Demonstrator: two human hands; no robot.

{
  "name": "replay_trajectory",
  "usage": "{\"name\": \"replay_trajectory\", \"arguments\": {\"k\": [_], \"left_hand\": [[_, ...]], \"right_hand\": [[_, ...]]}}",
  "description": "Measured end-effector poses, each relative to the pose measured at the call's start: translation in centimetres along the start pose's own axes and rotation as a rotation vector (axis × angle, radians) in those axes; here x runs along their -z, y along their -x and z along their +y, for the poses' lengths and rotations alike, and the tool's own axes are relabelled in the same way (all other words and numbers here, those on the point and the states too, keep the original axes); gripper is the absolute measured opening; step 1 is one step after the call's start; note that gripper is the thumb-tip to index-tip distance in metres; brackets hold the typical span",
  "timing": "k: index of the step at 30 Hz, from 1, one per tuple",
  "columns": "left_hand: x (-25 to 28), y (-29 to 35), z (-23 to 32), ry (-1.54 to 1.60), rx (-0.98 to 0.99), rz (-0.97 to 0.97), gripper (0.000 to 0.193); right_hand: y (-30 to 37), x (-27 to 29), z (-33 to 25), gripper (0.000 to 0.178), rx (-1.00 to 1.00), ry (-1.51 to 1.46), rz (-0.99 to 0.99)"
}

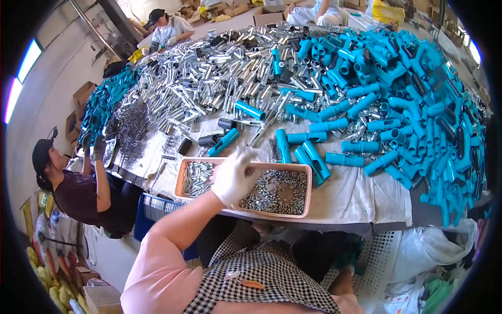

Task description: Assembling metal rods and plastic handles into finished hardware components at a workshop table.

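Observation:
My left hand (235, 178), in a white glove, is over a shallow pinkish tray (307, 180) at the table's front edge. Its fingers point away from me and are smeared, so their grip is unclear. Slim silvery metal pins (196, 178) fill the tray's left section. Many small metal fittings (277, 192) lie in its right section. Below the table edge on the right, my right hand (349, 269) shows only as a bit of white glove at the wrist; its fingers are hidden in shadow near some teal parts (350, 251). Teal slotted tubes (312, 159) lie just behind the tray.
A heap of teal tubular parts (413, 115) covers the table's right side; silvery tubes (209, 78) pile up across the middle. Dark springs (128, 131) lie at left, near a co-worker (73, 183). Another person (170, 31) sits at the far side. A white perforated crate (376, 261) stands below right.

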State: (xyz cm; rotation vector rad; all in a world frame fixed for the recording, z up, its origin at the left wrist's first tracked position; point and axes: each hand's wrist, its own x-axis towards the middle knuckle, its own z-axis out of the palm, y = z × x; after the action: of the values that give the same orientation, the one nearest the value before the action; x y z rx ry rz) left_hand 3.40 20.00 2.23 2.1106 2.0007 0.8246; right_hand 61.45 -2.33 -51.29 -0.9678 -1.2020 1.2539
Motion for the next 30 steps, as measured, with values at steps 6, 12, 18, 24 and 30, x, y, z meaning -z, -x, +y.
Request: {"name": "replay_trajectory", "arguments": {"k": [6, 12, 18, 24, 30], "left_hand": [[-3.7, -9.4, -6.9, -0.458, 0.302, -0.399, 0.052], [-2.2, -7.8, -3.6, -0.252, 0.076, -0.230, 0.033], [4.1, -1.7, 5.4, 0.014, -0.496, -0.107, 0.020], [4.8, -4.6, 4.0, 0.456, -0.438, -0.194, 0.035], [1.8, -19.7, -10.9, -0.198, 0.526, -0.211, 0.036]], "right_hand": [[-8.9, -15.4, -12.4, 0.024, -0.667, 0.664, 0.882], [-16.0, -23.7, -33.5, 0.013, 0.253, 0.732, 0.580], [-25.1, -35.8, -44.5, 0.068, 0.506, 1.029, -0.030], [-30.3, -42.4, -42.6, 0.026, 0.379, 0.631, -0.083], [-29.1, -41.9, -43.2, 0.001, 0.131, 0.416, 0.084]]}}
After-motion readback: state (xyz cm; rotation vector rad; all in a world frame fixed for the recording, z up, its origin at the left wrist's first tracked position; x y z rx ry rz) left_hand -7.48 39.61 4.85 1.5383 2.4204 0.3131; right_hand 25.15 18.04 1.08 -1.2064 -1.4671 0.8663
